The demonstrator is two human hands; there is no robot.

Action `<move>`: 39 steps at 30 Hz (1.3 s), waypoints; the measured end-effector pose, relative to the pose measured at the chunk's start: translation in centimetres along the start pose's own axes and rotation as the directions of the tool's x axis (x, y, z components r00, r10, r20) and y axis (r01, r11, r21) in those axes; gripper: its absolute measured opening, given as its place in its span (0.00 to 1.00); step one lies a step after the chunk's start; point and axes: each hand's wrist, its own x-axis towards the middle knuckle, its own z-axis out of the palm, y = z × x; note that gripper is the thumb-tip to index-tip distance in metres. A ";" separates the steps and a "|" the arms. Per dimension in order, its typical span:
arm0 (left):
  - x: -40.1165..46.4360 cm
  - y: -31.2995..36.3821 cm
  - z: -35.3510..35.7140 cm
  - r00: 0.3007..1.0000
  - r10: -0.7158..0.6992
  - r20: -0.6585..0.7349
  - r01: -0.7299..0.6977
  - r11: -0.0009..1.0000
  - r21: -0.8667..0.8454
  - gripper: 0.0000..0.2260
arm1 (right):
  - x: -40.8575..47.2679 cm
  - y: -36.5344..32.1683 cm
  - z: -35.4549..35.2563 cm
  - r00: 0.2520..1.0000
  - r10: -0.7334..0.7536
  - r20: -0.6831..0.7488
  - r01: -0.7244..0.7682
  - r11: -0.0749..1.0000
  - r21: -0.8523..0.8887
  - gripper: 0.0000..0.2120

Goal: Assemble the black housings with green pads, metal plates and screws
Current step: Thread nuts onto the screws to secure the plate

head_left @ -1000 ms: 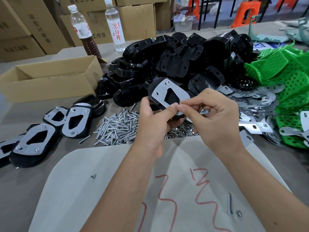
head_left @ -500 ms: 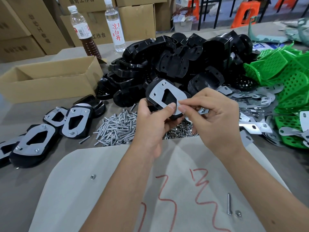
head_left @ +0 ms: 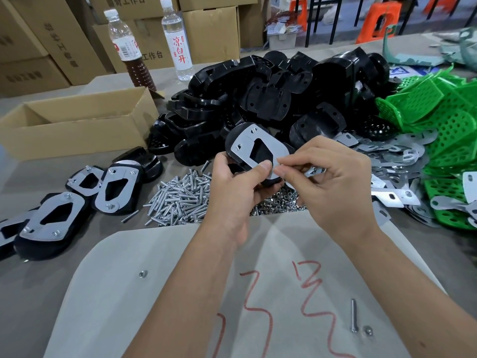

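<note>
The cardboard box (head_left: pixel 77 120) at the table's left is sitting open, and its inside is showing only bare cardboard from here. Above the screw pile (head_left: pixel 180 200), the left hand (head_left: pixel 232 192) is gripping a black housing (head_left: pixel 233 140) tilted up off the table, thumb pressing on the metal plate (head_left: pixel 268 148) laid across its face. The plate is showing a dark central cutout and screw heads at two corners. The right hand (head_left: pixel 335 182) is pinching at the plate's near edge with thumb and forefinger; whatever is between those fingertips is too small to make out. The housing's underside is hiding behind the left palm.
</note>
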 end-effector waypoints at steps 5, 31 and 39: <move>0.1 0.0 0.0 0.999 0.044 0.011 -0.044 0.998 0.038 0.13 | 0.0 0.1 -0.1 0.999 0.048 0.015 -0.048 0.998 0.029 0.07; 0.3 0.3 -0.9 0.976 0.214 0.037 -0.215 0.929 0.301 0.15 | -0.1 -0.1 -0.4 0.989 -0.064 0.130 0.078 0.991 -0.109 0.04; 0.1 0.2 -0.4 0.982 0.187 -0.008 -0.181 0.960 0.213 0.15 | -0.3 0.2 -0.1 0.997 -0.011 0.076 0.016 0.998 -0.066 0.04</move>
